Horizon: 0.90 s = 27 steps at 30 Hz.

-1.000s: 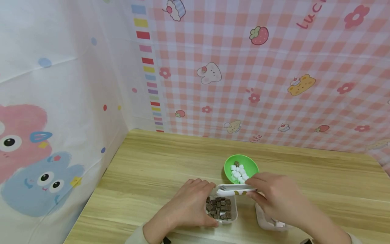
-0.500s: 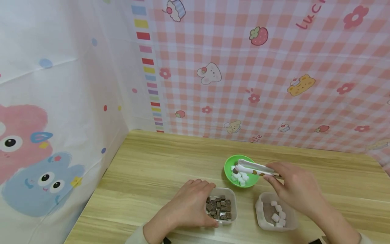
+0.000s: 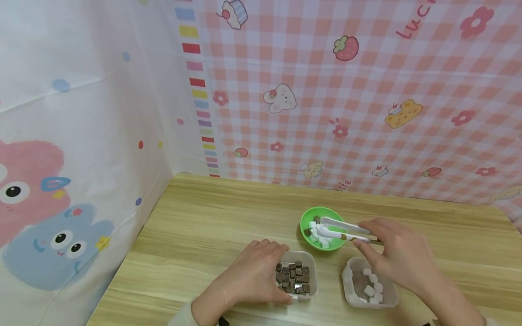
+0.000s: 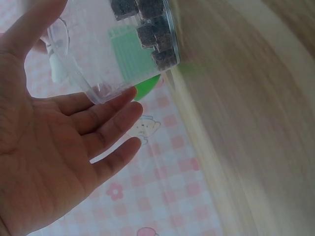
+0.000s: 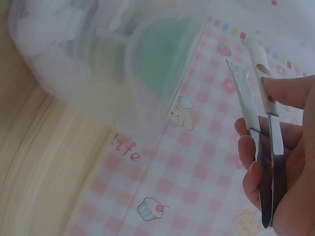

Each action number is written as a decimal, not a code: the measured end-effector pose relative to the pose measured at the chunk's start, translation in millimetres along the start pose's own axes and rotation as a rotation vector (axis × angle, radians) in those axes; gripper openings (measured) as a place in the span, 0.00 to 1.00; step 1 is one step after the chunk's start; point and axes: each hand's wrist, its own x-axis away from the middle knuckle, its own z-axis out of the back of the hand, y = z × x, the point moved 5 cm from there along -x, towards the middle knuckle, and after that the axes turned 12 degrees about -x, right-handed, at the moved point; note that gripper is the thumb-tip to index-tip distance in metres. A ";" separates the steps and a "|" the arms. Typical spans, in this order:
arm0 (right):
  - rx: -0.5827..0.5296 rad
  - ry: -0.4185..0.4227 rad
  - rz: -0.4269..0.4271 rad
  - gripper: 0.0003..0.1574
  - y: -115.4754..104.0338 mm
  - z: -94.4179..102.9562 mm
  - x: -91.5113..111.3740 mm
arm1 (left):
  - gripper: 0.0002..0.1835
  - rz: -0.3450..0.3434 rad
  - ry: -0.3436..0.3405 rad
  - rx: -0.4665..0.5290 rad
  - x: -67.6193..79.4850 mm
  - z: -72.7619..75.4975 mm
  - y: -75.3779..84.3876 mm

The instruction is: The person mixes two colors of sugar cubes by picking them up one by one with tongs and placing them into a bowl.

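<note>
In the head view my left hand (image 3: 254, 274) holds a clear plastic container (image 3: 313, 290) of dark brown cubes (image 3: 292, 274), thumb at its near side and fingers at its far side. The left wrist view shows the container (image 4: 78, 49) between thumb and fingers. My right hand (image 3: 399, 246) grips white-tipped metal tongs (image 3: 335, 234) with brown spots. Their tips are parted over a green bowl (image 3: 333, 214). Inside the bowl are several white cubes (image 3: 324, 244) and two brown cubes (image 3: 307, 232). Nothing sits between the tips of the tongs (image 5: 243, 88) in the right wrist view.
A second translucent container (image 3: 350, 294) with several white pieces (image 3: 377, 287) stands at the right, below my right forearm. Everything rests on a wooden table (image 3: 195, 217). A pink checked cloth (image 3: 310, 68) hangs behind it, and a white printed cloth (image 3: 102, 113) at the left.
The tongs moved from above the brown-cube container to the green bowl, then parted and drew slightly right. A brown cube they carried now lies at the bowl's left side. My left hand stayed put.
</note>
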 end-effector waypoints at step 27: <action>-0.001 -0.152 0.174 0.19 -59.1 -34.0 -3.9 | 0.55 -0.015 0.028 -0.017 0.4 0.2 -1.3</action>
